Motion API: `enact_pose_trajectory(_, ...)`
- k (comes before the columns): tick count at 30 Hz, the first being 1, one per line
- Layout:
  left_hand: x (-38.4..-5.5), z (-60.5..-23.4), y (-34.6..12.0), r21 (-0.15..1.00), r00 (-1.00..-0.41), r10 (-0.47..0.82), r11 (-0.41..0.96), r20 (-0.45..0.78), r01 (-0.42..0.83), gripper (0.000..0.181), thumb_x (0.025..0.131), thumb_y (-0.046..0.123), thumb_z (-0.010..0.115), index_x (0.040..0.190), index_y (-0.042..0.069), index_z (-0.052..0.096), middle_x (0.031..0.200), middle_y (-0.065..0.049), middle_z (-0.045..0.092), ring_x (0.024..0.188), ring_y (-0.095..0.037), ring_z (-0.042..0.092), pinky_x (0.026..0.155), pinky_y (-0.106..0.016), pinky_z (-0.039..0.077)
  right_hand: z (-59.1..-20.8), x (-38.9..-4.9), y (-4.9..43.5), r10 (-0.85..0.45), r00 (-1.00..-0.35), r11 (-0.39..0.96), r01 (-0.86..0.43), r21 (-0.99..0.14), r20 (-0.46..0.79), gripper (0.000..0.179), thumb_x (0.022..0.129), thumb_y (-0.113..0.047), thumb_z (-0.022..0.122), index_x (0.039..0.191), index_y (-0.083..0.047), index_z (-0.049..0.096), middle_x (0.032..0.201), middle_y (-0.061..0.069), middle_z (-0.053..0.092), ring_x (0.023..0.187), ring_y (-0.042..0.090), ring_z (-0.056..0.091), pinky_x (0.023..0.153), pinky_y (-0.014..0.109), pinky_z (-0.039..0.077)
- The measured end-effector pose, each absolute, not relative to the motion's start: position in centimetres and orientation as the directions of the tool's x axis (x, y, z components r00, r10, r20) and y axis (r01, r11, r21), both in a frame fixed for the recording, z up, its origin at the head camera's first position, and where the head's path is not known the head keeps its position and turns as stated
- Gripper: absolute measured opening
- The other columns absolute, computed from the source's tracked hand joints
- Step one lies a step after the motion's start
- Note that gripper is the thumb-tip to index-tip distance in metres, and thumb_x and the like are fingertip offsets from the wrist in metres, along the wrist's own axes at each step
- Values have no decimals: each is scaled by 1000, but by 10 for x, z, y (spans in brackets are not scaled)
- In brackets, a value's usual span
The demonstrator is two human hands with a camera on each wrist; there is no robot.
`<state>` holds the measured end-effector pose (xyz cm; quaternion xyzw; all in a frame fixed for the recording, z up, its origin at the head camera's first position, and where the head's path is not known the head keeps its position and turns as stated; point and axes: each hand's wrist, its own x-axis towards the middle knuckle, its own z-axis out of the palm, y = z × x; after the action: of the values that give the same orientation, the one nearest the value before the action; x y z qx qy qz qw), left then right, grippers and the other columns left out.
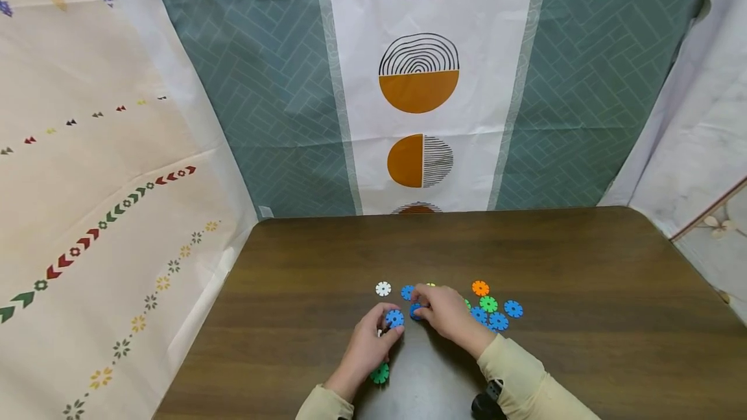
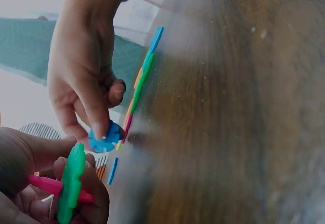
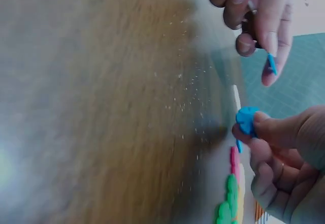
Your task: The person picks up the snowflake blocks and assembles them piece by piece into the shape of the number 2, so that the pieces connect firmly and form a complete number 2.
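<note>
My left hand (image 1: 369, 341) holds several joined notched plastic discs near the middle of the table. A blue disc (image 1: 394, 318) sits at its fingertips, and a green disc (image 1: 380, 373) hangs below the palm. In the left wrist view a pink disc (image 2: 46, 184) crosses the green one, partly hidden by the fingers. My right hand (image 1: 446, 313) pinches another blue disc (image 3: 246, 121) between thumb and fingers. That disc is held just to the right of the left hand's pieces, apart from them.
On the brown table (image 1: 583, 277) lie loose discs: a white one (image 1: 382, 288), a blue one (image 1: 407, 292) behind the right hand, an orange one (image 1: 480, 288), a green one (image 1: 488, 304) and several blue ones (image 1: 498, 321) to the right. A patterned curtain (image 1: 280, 115) hangs behind.
</note>
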<state>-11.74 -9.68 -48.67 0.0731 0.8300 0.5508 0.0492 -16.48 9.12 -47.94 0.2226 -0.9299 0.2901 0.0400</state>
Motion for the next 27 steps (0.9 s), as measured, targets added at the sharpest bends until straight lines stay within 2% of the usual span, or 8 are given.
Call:
enact_pose_trajectory(6, -119, -485, -94, 913, -984, 180, 399, 18, 89, 31, 89, 11, 71, 119, 7, 61, 75, 0, 46, 38, -8, 46, 39, -26, 45, -476, -157, 106, -368, -916, 589, -362, -723, 159, 7, 88, -11, 72, 89, -14, 66, 75, -1, 67, 45, 8, 52, 50, 24, 47)
enact_pose_trajectory(11, -119, -482, -88, 915, -982, 188, 393, 15, 89, 28, 91, 12, 69, 118, 8, 61, 74, 0, 46, 39, -8, 46, 39, -25, 46, -476, -150, 116, -397, -901, 493, -370, -787, 175, 6, 91, -14, 69, 90, -14, 63, 73, 0, 69, 47, 11, 55, 50, 25, 47)
enact_pose_trajectory(20, -120, -482, -79, 925, -960, 278, 360, 18, 122, 24, 95, 14, 65, 117, 6, 61, 74, -5, 63, 41, -9, 47, 42, -26, 46, -479, -140, 122, -417, -892, 538, -397, -744, 174, 8, 95, -22, 64, 88, -20, 62, 62, -6, 60, 49, 6, 53, 50, 24, 45)
enact_pose_trajectory(23, -120, -482, -78, 923, -956, 293, 360, 28, 137, 22, 95, 13, 64, 116, 5, 62, 74, -5, 64, 43, -8, 47, 43, -25, 45, -478, -136, 121, -419, -879, 568, -448, -690, 225, 11, 93, -20, 67, 84, -21, 60, 61, -8, 57, 49, 0, 50, 49, 22, 43)
enact_pose_trajectory(27, -119, -482, -77, 898, -948, 314, 406, 40, 173, 21, 95, 14, 63, 114, 6, 63, 73, 0, 64, 47, -5, 49, 47, -23, 46, -477, -133, 120, -431, -842, 631, -538, -559, 324, 16, 88, -17, 72, 81, -22, 59, 61, -13, 52, 50, -3, 44, 49, 19, 40)
